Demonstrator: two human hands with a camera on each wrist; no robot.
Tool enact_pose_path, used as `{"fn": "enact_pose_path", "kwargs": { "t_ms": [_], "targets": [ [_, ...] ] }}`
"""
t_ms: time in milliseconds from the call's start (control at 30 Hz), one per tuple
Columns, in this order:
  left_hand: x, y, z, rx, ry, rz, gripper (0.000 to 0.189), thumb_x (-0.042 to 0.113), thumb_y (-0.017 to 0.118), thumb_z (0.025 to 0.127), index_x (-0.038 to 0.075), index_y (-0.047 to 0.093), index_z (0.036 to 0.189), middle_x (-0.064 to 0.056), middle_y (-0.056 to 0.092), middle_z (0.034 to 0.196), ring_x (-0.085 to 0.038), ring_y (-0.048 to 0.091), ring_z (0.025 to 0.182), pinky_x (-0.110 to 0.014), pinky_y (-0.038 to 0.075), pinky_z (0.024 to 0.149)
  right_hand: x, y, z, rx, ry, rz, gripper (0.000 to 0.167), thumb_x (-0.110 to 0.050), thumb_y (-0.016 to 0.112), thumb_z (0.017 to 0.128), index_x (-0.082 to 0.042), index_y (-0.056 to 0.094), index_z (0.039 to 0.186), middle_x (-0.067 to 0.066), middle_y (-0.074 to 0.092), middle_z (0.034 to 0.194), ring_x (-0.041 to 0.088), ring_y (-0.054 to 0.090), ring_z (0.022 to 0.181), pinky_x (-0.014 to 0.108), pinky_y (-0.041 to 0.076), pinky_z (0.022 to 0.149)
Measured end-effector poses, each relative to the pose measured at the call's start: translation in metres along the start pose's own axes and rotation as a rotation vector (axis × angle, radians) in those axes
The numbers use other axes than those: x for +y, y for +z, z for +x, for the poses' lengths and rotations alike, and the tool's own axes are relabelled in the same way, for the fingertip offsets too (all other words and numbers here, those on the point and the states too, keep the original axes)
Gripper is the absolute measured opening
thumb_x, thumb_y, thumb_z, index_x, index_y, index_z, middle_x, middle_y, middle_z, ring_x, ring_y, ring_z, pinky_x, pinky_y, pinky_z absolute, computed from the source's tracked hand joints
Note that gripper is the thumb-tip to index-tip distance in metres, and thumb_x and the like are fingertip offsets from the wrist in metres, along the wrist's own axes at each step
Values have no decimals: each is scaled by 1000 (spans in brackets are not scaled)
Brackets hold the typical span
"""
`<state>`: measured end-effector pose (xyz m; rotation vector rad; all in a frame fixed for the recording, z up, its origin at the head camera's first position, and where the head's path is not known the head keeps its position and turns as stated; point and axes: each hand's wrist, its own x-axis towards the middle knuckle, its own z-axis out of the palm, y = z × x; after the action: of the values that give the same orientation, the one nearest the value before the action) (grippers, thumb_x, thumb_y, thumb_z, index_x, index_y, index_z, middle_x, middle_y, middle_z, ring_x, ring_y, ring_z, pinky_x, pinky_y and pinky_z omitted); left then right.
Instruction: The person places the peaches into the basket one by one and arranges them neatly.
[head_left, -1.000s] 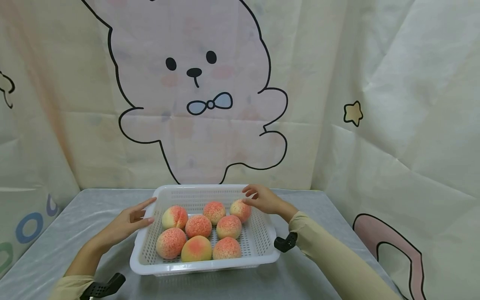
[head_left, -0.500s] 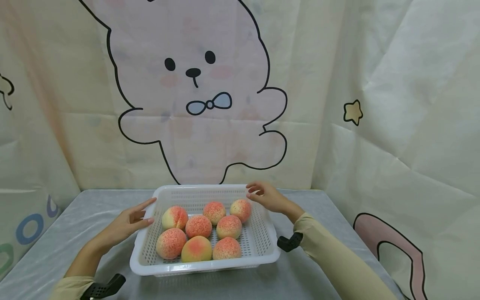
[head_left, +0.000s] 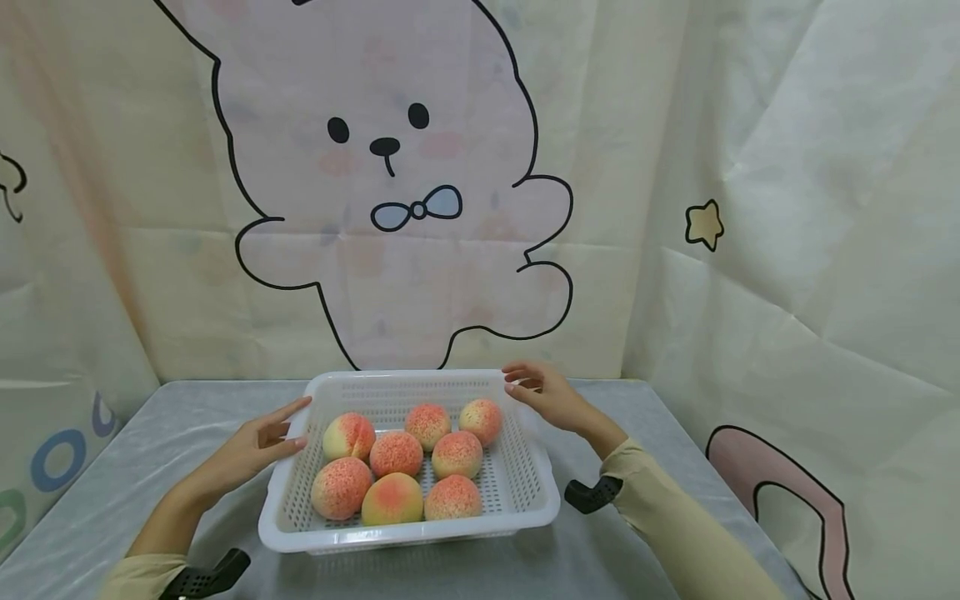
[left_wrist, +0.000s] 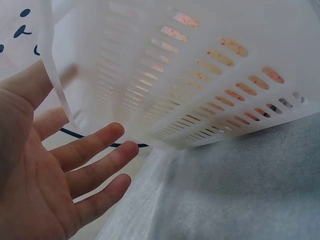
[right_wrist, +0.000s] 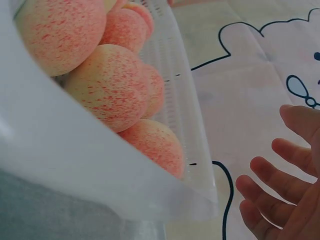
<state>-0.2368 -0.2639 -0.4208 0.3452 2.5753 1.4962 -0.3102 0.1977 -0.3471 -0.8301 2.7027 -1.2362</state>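
A white plastic basket point(head_left: 408, 535) with slotted walls stands on the table, holding several peaches point(head_left: 396, 452) with red-speckled or yellow-pink skin. At its left rim is my left hand point(head_left: 243, 450); thumb and forefinger reach over the edge. The other fingers point(left_wrist: 102, 175) spread loosely outside the slotted wall in the left wrist view. My right hand point(head_left: 551, 396) hovers by the back right corner, its fingers loosely bent around nothing. From the right wrist, a gap shows between those fingertips point(right_wrist: 245, 182) and the basket.
A grey cloth covers the table point(head_left: 600, 533). Close behind it hangs a cream curtain point(head_left: 600, 317) with a cartoon bear, and more printed curtain point(head_left: 795, 250) closes off the right side. Each wrist carries a black camera mount point(head_left: 592, 494).
My right hand has drawn away from the peach at the back right, moving right and slightly back past the basket's corner. The left hand stays at the left rim; basket and peaches keep their places.
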Motion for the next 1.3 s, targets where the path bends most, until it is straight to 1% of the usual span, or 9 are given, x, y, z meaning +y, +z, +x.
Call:
{"fn": "enact_pose_path", "kwargs": {
  "t_ms": [200,400,567,667,867,1000,1100,1200,1300],
  "targets": [
    [0,0,1,1,8,-5,77,30,60,101,12,18,163,-35,39,154,-40,61,124,-55,58,90,3,-9,-4,70,-24,36,39,-19,59,102,-3,55,138,25,61,137,39,63,118,51,54,97],
    [-2,-2,0,-6,20,-22,76,28,60,102,11,18,163,-35,39,154,-40,60,125,-48,58,89,8,-10,-11,95,-31,77,39,-18,60,102,-3,55,138,23,61,136,39,62,121,53,53,101],
    [-2,-2,1,-14,30,-35,76,26,60,102,9,17,163,-35,43,151,-34,63,121,-40,58,87,14,-11,-18,129,-41,89,39,-19,60,102,-4,56,138,23,62,136,41,60,125,56,50,104],
    [-2,-1,1,-13,30,-39,76,26,60,102,10,17,163,-35,44,151,-30,64,118,-39,59,85,19,-14,-22,161,-36,99,38,-20,60,102,-5,57,137,22,62,136,40,59,126,58,48,105],
    [-2,-1,1,-12,35,-46,76,24,60,102,10,17,163,-35,46,149,-30,66,116,-40,60,84,28,-17,-30,187,-34,91,38,-19,59,103,-3,57,137,23,63,135,41,59,126,59,47,105],
    [-3,-1,0,-8,35,-45,76,24,60,102,10,17,163,-36,46,148,-31,66,114,-42,61,83,32,-17,-33,205,-43,101,37,-17,59,103,-2,57,137,23,64,134,43,59,126,51,48,105],
    [-3,0,0,-1,30,-36,76,25,60,101,11,17,163,-36,46,148,-31,67,114,-44,61,83,35,-17,-34,217,-49,116,37,-16,59,103,-2,56,137,23,63,134,43,58,128,36,48,105],
    [-2,0,-1,-1,33,-37,76,24,60,101,10,18,163,-37,47,147,-32,66,114,-46,61,84,37,-17,-38,231,-47,128,38,-17,59,103,-2,56,137,22,63,134,42,58,128,23,48,100],
    [-1,0,-1,-5,42,-41,76,23,60,101,9,18,162,-37,48,146,-33,66,115,-44,60,84,40,-15,-42,244,-36,144,38,-17,59,103,-2,56,137,22,64,134,40,59,126,17,48,97]
  ]
}}
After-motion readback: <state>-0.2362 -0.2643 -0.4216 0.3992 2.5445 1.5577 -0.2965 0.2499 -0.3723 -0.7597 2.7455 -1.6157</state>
